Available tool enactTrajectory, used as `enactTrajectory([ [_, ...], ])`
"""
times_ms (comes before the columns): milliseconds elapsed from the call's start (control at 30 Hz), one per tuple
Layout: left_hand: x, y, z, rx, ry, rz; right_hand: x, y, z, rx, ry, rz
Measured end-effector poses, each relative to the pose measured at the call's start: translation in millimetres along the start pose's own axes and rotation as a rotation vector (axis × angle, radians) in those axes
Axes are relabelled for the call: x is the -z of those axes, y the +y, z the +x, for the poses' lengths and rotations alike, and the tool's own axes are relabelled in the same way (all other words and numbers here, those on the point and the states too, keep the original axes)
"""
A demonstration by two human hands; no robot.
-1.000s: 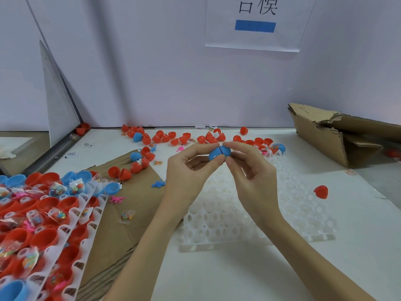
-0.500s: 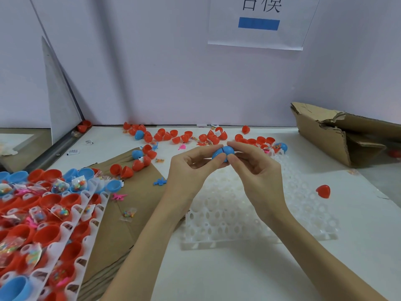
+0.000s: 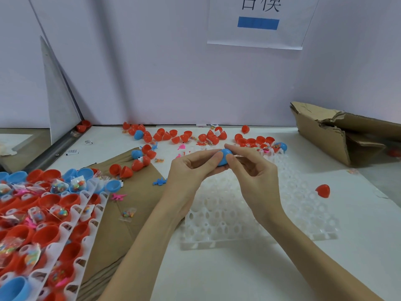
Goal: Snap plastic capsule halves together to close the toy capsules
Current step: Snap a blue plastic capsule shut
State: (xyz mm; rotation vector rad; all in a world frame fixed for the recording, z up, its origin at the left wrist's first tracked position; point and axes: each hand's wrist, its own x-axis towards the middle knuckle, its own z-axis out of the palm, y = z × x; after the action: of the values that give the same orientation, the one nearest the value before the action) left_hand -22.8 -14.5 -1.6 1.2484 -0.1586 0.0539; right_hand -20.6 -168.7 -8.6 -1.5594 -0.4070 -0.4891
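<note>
Pinching a blue capsule (image 3: 224, 157) between them, the left hand (image 3: 191, 174) and right hand (image 3: 252, 170) hold it up over the far edge of the white tray (image 3: 249, 216), each with thumb and fingertips curled onto its own end. Its long axis seems to run roughly left to right, from one hand to the other, so the closing squeeze likely has to go straight along that line, both hands equally near. Whether the halves are fully seated cannot be told, as fingers cover the seam; open red halves (image 3: 171, 135) lie scattered beyond.
</note>
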Motion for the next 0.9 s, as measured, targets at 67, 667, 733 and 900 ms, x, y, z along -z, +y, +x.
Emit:
enactTrajectory([
  [67, -1.0, -0.8, -0.1, 0.008, 0.012, -0.023, -0.6, 0.2, -0.9, 0.097, -0.021, -0.112],
  [667, -14.9, -3.3, -3.3, 0.097, 0.075, -0.100, -7.5, 3.4, -7.8, 0.349, 0.067, -0.710],
  [733, -16.0, -3.9, -4.0, 0.110, 0.073, -0.100, -7.0, 3.5, -7.3, 0.338, 0.055, -0.720],
  [900, -16.9, -2.9, -5.1, 0.099, 0.090, -0.084, -4.1, 3.5, -6.2, 0.308, 0.016, -0.685],
])
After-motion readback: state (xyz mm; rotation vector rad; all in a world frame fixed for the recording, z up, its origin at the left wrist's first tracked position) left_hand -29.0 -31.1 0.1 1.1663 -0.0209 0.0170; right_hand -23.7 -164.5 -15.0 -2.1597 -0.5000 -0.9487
